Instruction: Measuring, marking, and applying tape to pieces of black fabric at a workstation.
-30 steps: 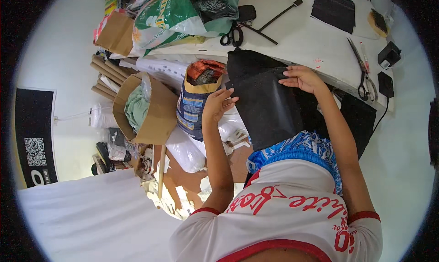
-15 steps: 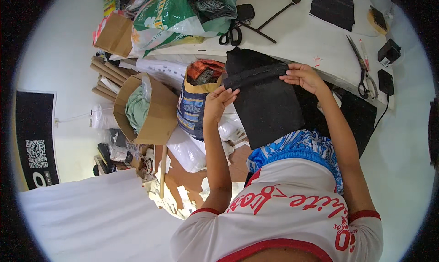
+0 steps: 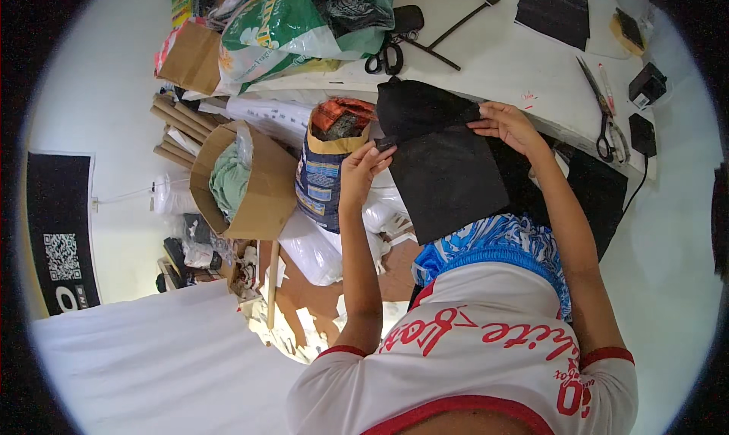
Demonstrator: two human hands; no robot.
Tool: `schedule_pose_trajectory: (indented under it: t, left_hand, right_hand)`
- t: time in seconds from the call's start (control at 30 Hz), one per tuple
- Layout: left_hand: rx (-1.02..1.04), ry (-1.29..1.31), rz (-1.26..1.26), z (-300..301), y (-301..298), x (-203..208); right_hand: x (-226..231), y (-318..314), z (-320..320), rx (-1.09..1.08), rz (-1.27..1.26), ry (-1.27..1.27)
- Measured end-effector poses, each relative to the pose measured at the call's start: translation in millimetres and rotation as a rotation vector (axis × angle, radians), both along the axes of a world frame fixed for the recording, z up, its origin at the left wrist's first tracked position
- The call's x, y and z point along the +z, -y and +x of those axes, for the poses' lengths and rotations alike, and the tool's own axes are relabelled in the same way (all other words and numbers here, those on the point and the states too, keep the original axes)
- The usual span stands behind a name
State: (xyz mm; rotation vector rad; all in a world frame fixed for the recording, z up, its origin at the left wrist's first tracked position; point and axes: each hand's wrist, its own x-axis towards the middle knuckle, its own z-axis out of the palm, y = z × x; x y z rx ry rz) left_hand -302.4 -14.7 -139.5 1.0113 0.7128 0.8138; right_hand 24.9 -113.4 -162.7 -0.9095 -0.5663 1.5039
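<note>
A black sheet of fabric (image 3: 448,184) stretches between my two hands, over my lap and up against the white table's front edge. At its left edge, my left hand (image 3: 365,168) pinches a small folded corner between thumb and fingers. My right hand (image 3: 507,125) grips the right edge, slightly higher, with the fingertips pressed together. A crease runs across the sheet from one hand to the other. Above it, the upper part of the fabric rests on the table edge. More black material (image 3: 592,196) lies to the right of my lap.
On the white table (image 3: 486,48) lie black-handled scissors (image 3: 386,58), large shears (image 3: 600,116), a black T-shaped rod (image 3: 448,44), a brush (image 3: 627,33) and black sheets (image 3: 553,14). A green plastic bag (image 3: 304,25) sits at the back left. Below stand a cardboard box (image 3: 266,184) and a paper sack (image 3: 319,181).
The raised fold between my hands has flattened into a narrow crease. Both hands keep their hold on the fabric and have barely moved.
</note>
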Motion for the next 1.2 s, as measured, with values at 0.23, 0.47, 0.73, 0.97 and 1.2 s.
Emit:
schedule_pose_trajectory:
  t: [0.23,0.47,0.73,0.97,1.2]
  left_hand:
    - [0.035,-0.034,0.098,-4.8,6.0,-0.8]
    - [0.082,-0.304,0.205,13.1,13.3,8.8]
    - [0.029,-0.435,0.473,103.3,-28.8,41.3]
    - [-0.288,-0.316,0.208,259.1,-113.2,29.8]
    - [-0.32,-0.438,0.18,361.8,-149.6,2.1]
  right_hand:
    - [-2.3,2.7,-3.8,-0.035,0.028,0.029]
    - [-0.9,8.8,-1.3,-0.058,0.037,0.25]
    - [40.9,8.5,61.6,-0.326,-0.032,0.402]
    - [48.4,6.2,173.9,-0.526,-0.045,0.286]
    - [22.1,-23.4,249.8,-0.57,-0.059,0.305]
